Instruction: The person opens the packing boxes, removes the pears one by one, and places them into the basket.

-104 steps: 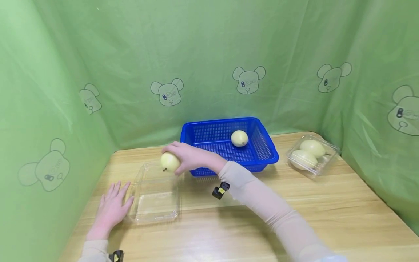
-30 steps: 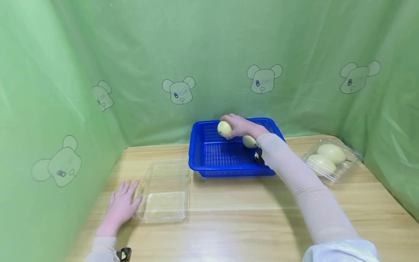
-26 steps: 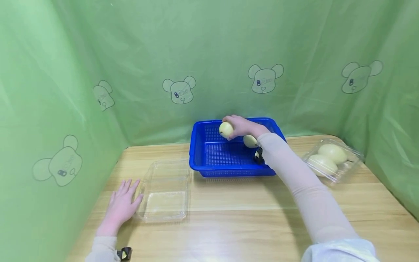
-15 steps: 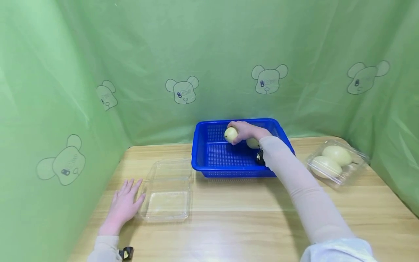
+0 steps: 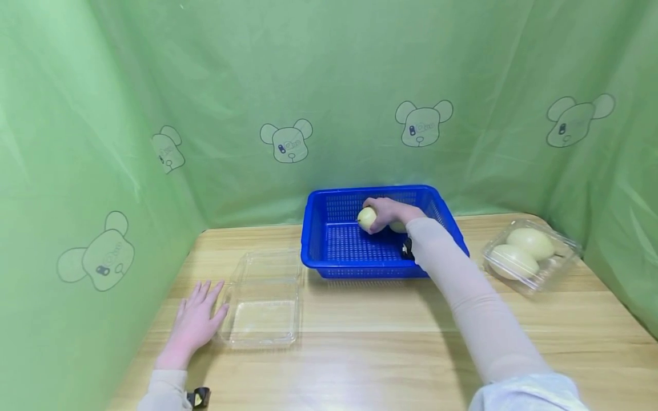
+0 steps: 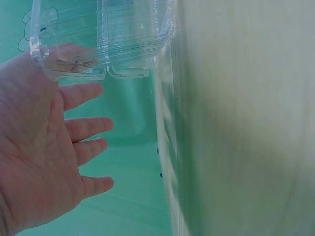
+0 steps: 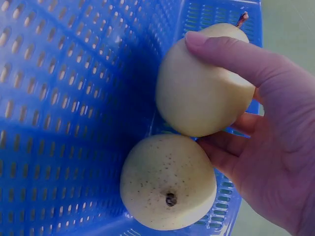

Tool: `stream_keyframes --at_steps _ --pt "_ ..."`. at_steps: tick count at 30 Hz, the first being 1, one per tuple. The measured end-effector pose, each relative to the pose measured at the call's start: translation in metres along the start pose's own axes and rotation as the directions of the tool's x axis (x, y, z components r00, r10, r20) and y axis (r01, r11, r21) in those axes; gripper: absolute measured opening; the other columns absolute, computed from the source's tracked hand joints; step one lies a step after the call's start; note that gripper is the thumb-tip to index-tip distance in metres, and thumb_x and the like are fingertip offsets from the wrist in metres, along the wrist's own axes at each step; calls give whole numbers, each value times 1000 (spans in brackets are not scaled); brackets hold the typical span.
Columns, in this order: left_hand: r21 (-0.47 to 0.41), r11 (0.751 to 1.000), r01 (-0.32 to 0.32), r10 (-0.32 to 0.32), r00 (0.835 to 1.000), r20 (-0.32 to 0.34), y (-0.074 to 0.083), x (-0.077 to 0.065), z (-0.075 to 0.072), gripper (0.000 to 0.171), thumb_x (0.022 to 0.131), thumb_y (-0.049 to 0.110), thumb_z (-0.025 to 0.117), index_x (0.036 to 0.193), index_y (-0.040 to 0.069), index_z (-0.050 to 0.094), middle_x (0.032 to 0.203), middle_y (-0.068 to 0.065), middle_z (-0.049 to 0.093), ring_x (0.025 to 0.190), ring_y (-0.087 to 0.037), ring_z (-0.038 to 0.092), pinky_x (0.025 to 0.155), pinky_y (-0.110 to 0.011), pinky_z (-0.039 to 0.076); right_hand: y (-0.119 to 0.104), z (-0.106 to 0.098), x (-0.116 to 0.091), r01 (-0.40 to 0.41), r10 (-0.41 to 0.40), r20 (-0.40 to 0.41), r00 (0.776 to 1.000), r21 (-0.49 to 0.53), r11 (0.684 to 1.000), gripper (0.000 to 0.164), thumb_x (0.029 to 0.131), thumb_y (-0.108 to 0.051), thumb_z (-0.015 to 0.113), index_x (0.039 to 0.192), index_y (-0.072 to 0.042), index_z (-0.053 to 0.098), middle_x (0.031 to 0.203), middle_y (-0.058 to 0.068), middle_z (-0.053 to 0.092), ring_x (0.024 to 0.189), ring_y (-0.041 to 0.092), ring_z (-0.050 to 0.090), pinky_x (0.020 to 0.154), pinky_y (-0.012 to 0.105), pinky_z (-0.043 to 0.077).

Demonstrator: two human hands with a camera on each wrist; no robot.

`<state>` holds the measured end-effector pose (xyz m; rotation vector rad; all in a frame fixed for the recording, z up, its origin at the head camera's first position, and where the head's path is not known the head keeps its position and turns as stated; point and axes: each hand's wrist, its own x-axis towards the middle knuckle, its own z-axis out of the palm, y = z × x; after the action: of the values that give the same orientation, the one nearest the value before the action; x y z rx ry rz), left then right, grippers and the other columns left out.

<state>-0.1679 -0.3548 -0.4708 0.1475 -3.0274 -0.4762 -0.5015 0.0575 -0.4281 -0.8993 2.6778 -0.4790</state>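
Low inside a blue plastic basket [image 5: 334,264], my right hand [image 5: 388,212] grips a pale yellow pear [image 5: 366,218] between thumb and fingers. The right wrist view shows the held pear [image 7: 202,86] with its stem up, right beside a second pear [image 7: 167,182] that has brown specks. In the head view that second pear is mostly hidden behind my right hand. My left hand [image 5: 194,319] is spread at the left side of an open clear plastic clamshell box [image 5: 262,319]. In the left wrist view, the thumb of my left hand [image 6: 44,142] overlaps the clear wall.
A closed clear clamshell box [image 5: 560,262] with two pears [image 5: 514,261] stands on the right of the wooden table [image 5: 360,354]. Green curtains [image 5: 349,68] printed with bear heads enclose the back and both sides, close behind the basket.
My right hand has carried the pear from above the open clamshell box to the right and down into the basket, beside the other pear. The left hand stays at the box's side.
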Motion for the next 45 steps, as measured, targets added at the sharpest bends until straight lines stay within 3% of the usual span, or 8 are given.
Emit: stream_keyframes --at_steps 12,20,26,45 --pt "1 1000 1 -1 1000 -10 -1 0 1 60 101 35 48 152 11 31 156 -29 23 146 -49 13 113 -74 9 -7 4 0 -31 33 31 999 -61 998 69 75 -23 81 134 -5 47 124 22 57 108 35 55 90 47 49" --pt "0 1000 -4 4 1000 -8 -1 0 1 59 101 35 48 152 11 31 156 -29 24 146 -49 13 113 -74 9 -5 0 -4 7 -7 14 1000 -13 1000 67 77 -21 78 135 -5 48 130 21 56 115 35 53 98 50 46" --pt "-2 1000 -4 4 1000 -7 -1 -1 2 59 101 35 47 152 12 31 156 -29 25 146 -49 13 113 -73 9 -3 -6 -8 -14 12 27 1000 56 998 66 82 -21 76 138 -6 47 135 21 52 121 36 51 102 52 45" --pt "0 1000 -3 3 1000 1 1 -2 0 59 101 35 48 152 10 32 155 -31 25 145 -50 14 112 -74 10 -12 -38 -25 7 -7 4 1000 85 996 69 86 -24 74 144 -6 41 148 23 42 137 41 38 111 58 36"
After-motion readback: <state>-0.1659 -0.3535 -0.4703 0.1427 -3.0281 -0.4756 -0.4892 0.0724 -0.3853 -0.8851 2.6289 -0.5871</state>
